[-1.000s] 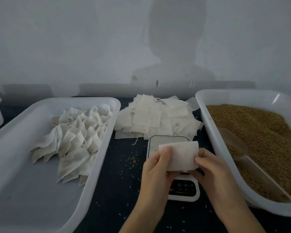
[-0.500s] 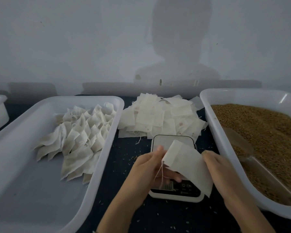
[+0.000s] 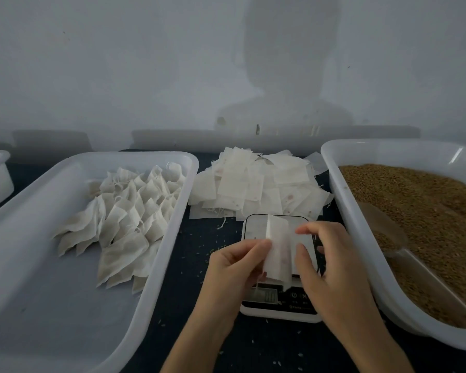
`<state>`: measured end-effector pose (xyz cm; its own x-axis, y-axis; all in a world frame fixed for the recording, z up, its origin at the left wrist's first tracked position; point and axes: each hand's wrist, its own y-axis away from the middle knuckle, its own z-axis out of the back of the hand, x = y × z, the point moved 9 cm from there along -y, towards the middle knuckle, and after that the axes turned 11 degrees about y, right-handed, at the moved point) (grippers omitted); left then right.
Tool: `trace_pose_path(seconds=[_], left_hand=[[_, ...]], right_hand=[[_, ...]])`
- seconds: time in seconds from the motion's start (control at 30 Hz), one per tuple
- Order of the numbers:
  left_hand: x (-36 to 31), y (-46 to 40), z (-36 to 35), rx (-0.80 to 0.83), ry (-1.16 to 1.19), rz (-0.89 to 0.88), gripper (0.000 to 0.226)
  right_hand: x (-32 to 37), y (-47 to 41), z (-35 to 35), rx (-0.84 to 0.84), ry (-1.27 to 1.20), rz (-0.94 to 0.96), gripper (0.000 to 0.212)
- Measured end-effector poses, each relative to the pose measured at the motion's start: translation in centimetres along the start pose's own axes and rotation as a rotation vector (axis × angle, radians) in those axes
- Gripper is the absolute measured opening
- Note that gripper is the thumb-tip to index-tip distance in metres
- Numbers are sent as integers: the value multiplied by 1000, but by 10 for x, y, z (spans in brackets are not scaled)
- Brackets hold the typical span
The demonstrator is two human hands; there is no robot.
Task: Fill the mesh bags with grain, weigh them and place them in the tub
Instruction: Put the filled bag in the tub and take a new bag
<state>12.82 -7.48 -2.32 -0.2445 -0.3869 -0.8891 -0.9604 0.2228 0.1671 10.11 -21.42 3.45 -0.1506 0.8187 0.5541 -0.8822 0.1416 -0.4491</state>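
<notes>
The small flat white mesh bag [image 3: 279, 251] has turned since a moment ago: it was held slanting, and now it stands upright above the white kitchen scale [image 3: 279, 267], with a fold down its front. The left hand [image 3: 233, 267] pinches the bag's left edge with thumb and fingers. The right hand [image 3: 323, 259] pinches its right edge, and both hands are close together on the one bag. The hands look like they are pulling the two sides apart to open the bag's mouth. That means the filling step is only getting started, and this bag has no grain in it yet. The golden-brown grain [image 3: 420, 211] lies in the big white plastic tub [image 3: 361, 224] at the right edge of the dark surface [image 3: 197, 265], with a clear scoop [image 3: 388, 232] resting in it. The pile of flat empty white bags [image 3: 256, 187] sits at the back of the surface, just behind the scale. The filled, tied white bags [image 3: 127, 216] lie in the wide white tray [image 3: 65, 305] at the left edge. A few loose grains are scattered near the scale. Next, one hand will likely have to let go and reach for the scoop.
</notes>
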Motion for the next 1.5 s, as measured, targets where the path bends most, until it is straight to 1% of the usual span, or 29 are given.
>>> trace_pose_path(seconds=[0.03,0.1,0.17,0.27,0.37,0.43,0.53,0.63,0.67,0.73,0.8,0.9,1.0,1.1,1.17,1.23,1.33,1.43,1.5], left_hand=[[-1,1,1,-17,-2,-29,31],[-4,2,-1,-28,-19,-83,27],[-7,5,-9,6,-49,-126,24],[-10,9,-20,56,-48,-156,22],[-11,12,-24,62,-56,-188,25],[-12,13,-25,47,-75,-214,23],[-14,13,-25,16,-60,-237,24],[-16,11,-24,-12,-35,-247,34],[-16,11,-23,-23,-42,-249,32],[-14,9,-21,-49,-56,-249,21],[-12,9,-21,-51,-34,-231,14],[-6,9,-20,-36,10,-196,19],[-2,9,-17,-47,52,-174,18],[-4,9,-13,-92,46,-195,17],[-9,11,-11,-116,-41,-251,21],[-14,12,-11,-129,-146,-301,25],[-21,13,-13,-137,-275,-344,29],[-23,13,-18,-128,-442,-370,34],[-20,12,-21,-98,-481,-352,33]], right_hand=[[4,3,5,-49,-35,8,13],[10,6,9,-69,-114,13,20],[15,6,3,0,-224,-16,23],[13,6,-4,81,-398,-107,16],[8,6,-5,106,-388,-130,16],[7,7,-5,108,-378,-127,14],[5,7,-4,100,-440,-127,22],[14,9,-6,147,-364,-33,23],[19,10,-8,162,-324,5,24],[25,13,-9,150,-263,61,27],[25,15,-9,113,-238,67,34],[18,16,-7,88,-223,50,39],[21,16,-5,71,-162,78,39],[27,15,-3,58,-68,127,32],[27,14,1,45,-22,120,28],[26,13,3,58,32,106,33],[26,16,-1,124,97,100,38],[21,17,1,126,193,49,44],[23,16,4,100,255,59,42]])
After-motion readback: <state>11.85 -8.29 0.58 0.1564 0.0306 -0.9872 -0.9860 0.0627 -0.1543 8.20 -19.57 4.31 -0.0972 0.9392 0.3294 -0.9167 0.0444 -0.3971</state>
